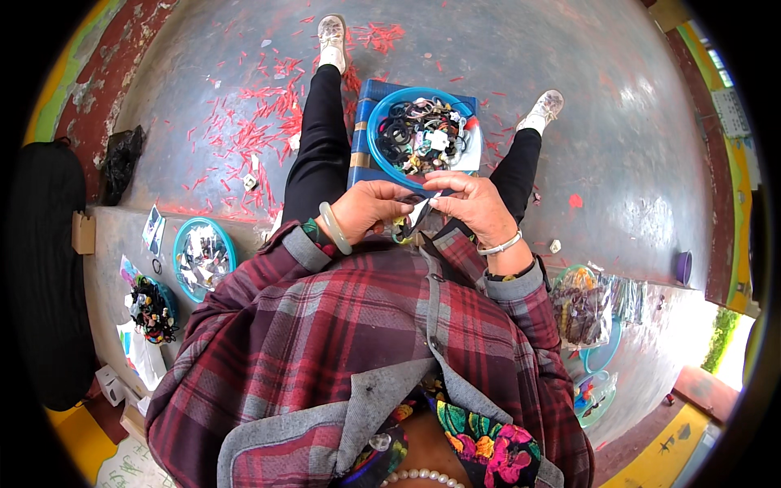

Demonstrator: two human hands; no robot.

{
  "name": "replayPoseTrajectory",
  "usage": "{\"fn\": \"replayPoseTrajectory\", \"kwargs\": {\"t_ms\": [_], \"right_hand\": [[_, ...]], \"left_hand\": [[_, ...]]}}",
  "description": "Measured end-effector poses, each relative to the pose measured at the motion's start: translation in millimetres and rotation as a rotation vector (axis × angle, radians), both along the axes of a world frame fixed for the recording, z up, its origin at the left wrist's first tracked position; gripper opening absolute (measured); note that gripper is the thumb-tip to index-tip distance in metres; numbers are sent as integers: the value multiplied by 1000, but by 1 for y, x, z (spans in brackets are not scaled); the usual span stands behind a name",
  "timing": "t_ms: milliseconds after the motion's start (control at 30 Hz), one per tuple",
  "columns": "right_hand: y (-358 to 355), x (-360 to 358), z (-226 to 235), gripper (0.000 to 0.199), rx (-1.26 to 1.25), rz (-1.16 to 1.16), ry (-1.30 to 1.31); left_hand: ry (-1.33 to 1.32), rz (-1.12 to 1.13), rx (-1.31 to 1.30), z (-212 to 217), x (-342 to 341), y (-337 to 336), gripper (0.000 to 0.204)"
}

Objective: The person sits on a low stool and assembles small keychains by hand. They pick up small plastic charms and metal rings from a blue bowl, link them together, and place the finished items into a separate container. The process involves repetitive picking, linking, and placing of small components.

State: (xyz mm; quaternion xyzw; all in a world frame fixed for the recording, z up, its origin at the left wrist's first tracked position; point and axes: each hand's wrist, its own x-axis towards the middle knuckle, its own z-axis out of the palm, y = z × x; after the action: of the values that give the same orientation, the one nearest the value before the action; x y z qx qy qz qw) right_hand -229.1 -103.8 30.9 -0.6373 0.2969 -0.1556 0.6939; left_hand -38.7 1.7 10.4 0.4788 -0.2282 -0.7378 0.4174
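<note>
My left hand (366,210), a pale bangle on its wrist, pinches a dark hair tie (421,198) in front of my belly. From the other side my right hand (476,210), with a silver bracelet, grips the same hair tie between thumb and fingertips. A small white card (418,213) shows between the two hands; the fingers partly hide how it joins the band. Just beyond my fingertips is a blue basin (376,150) full of mostly black hair ties (419,130), with a few coloured and white pieces among them.
Beneath the basin is a blue patterned box (358,163), between my outstretched legs. Red scraps (277,114) litter the floor. To my left are a turquoise basin (231,244) of packets and a container of hair ties (150,309). To my right lie bagged brown pieces (582,313).
</note>
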Motion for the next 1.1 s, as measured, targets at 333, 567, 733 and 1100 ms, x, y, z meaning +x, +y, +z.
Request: {"fn": "replayPoseTrajectory", "kwargs": {"t_ms": [333,567,733,1100], "right_hand": [[4,4,6,17,-45,18,39],[5,4,0,17,-147,-7,49],[5,6,0,17,-203,-16,29],[6,6,-2,9,-159,-30,16]], "left_hand": [[5,45,15,9,-3,-1,20],[12,61,-35,5,-5,0,22],[29,45,-53,5,-6,1,23],[29,92,-64,-1,-8,2,26]]}}
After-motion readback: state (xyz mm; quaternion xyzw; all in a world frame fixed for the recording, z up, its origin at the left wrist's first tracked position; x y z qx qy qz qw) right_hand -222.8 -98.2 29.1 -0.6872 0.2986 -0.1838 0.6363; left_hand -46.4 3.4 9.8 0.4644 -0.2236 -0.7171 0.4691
